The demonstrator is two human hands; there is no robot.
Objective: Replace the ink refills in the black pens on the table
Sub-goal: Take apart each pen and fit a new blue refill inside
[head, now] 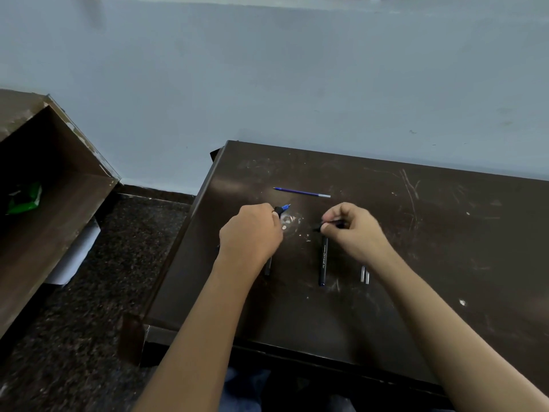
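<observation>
Fingers of my left hand (251, 233) curl round a black pen (281, 209), long axis near-to-far, blue tip pointing toward the table's (445, 233) far edge. Right hand (353, 230) fingertips pinch a small black part (334, 224) at the far end of a second black pen (323, 260), lying near-to-far. Farther out, a blue refill (301, 192) lies parallel to the far edge.

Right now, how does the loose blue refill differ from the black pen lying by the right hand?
The blue refill is thin and lies crosswise; the black pen is thicker and lies lengthwise, pointing away from the person. The refill lies apart from both hands; the pen's far end reaches the right hand. Both lie flat on the table.
</observation>
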